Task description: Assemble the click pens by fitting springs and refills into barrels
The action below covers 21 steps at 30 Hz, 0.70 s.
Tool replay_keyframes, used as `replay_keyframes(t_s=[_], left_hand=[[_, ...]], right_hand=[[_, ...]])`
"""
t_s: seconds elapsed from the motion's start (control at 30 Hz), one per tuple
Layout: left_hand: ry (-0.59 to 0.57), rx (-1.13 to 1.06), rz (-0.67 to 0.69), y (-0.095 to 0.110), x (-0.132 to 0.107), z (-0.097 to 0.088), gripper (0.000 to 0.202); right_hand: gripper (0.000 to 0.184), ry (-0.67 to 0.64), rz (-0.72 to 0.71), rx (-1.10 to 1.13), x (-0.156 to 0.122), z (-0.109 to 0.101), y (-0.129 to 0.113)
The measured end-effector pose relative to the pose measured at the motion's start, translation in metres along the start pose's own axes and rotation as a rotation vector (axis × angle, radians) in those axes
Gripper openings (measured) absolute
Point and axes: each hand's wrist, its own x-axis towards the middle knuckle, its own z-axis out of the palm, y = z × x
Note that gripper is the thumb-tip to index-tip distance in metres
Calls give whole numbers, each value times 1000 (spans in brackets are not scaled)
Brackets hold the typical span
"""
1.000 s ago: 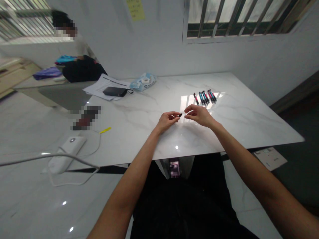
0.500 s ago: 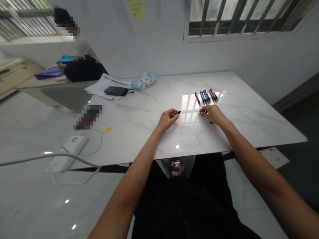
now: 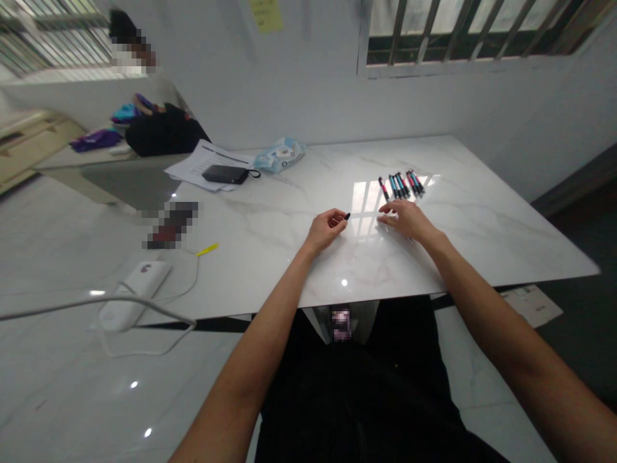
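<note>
Left hand (image 3: 328, 228) pinches a small black cap (image 3: 347, 216) in closed fingers, while the right hand (image 3: 407, 220), fingers open flat on the desk (image 3: 482, 218), lies just short of the row of pens (image 3: 400, 184), which point away from the person.

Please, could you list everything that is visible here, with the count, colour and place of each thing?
table: one, white marble, centre of view
pens: about seven, pink, teal and black, in a row on the table's far right part
black cap: one, black, pinched between fingertips over the table's middle
pouch: one, black, far left on the papers
papers: a few, white, table's far left corner
wipes packet: one, blue-white, far edge
sticky note: one, yellow, on the wall
white device: one, with cable, on the white surface to the left
black bag: one, on another table behind
left hand: one, closed on the black cap
right hand: one, open, flat on the table
</note>
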Motion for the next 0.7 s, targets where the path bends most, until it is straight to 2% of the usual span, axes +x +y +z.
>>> replay_keyframes(t_s=[0.1,0.33,0.43,0.6,0.7], left_hand=[[4,4,4,0,0,0,29],[3,2,15,-2,1,0,28],[4,2,4,-2,1,-1,28],[11,10,10,-4,1,-1,28],[13,27,12,-4,1,-1,28]], right_hand=[[14,-21,-52,12,2,5,-3],[19,-7,-45,-24,8,6,-8],[22,81,-22,17,5,-2,-6],[19,259,88,82,-12,-26,5],[17,259,109,79,-22,-35,8]])
